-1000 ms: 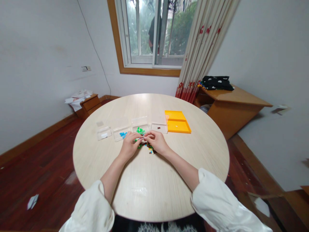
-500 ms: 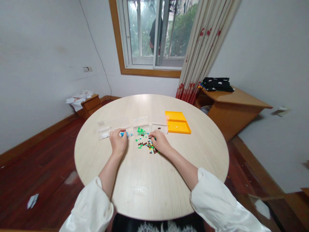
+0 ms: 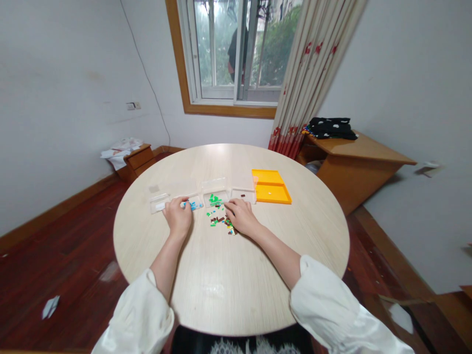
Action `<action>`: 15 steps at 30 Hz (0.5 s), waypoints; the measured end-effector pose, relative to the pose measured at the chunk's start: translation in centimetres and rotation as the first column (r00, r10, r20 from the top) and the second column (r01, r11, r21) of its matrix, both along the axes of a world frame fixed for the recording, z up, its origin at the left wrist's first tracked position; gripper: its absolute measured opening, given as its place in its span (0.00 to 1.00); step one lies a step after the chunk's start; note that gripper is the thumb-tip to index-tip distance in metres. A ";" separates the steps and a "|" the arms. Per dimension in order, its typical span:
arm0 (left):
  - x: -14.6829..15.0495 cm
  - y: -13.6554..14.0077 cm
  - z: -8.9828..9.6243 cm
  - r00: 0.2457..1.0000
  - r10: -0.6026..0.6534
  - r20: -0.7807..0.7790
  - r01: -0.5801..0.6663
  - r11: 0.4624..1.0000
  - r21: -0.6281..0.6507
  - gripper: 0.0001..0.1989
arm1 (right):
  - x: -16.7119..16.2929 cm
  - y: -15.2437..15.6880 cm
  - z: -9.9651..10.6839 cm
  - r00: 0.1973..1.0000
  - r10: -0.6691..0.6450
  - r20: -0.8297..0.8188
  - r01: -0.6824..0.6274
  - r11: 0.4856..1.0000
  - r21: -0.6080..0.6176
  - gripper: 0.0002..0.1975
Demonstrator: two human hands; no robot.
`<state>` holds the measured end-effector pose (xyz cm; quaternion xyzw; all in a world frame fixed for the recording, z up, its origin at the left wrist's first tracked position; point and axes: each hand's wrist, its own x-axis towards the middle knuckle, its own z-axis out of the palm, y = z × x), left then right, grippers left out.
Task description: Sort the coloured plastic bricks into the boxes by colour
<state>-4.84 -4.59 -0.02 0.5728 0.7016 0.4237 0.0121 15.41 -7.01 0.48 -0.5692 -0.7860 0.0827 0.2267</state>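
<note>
My left hand (image 3: 177, 217) is bent over the left part of a clear plastic box (image 3: 200, 198) with small blue bricks (image 3: 192, 205) in it. Its fingers curl together, and whatever lies between their tips is hidden. My right hand (image 3: 241, 216) reaches over the right side of a loose pile of tiny mixed bricks (image 3: 220, 220), brown, green, yellow and blue. Its fingers bend down at the pile, their tips partly hidden. Green bricks (image 3: 214, 199) lie in the middle clear box (image 3: 224, 202). One brown brick (image 3: 243, 195) is in the clear box (image 3: 251, 201) to its right.
A yellow case (image 3: 275, 199) lies opened at the right with a small white piece inside. Another clear box (image 3: 153, 209) stands at the far left. All are on a round table (image 3: 221, 275). Beyond it are a wooden desk (image 3: 363, 152) and a curtain (image 3: 309, 73).
My right hand has shifted slightly left and its fingers have turned further down over the pile. My left hand has moved slightly left, uncovering more blue bricks.
</note>
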 end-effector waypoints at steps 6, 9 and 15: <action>0.1 -0.4 0.4 0.999 0.030 -0.037 -0.032 0.998 -0.060 0.13 | -0.3 0.0 0.1 0.999 0.008 0.051 -0.007 1.000 -0.016 0.15; 0.1 -0.5 0.5 0.999 0.027 -0.035 -0.029 0.997 -0.072 0.13 | -0.4 0.0 0.1 0.998 0.018 0.064 -0.017 1.000 -0.005 0.14; 0.2 -0.5 0.6 0.999 0.024 -0.037 -0.027 0.996 -0.085 0.14 | -0.3 0.4 -0.2 0.999 0.033 0.010 -0.034 0.997 0.066 0.12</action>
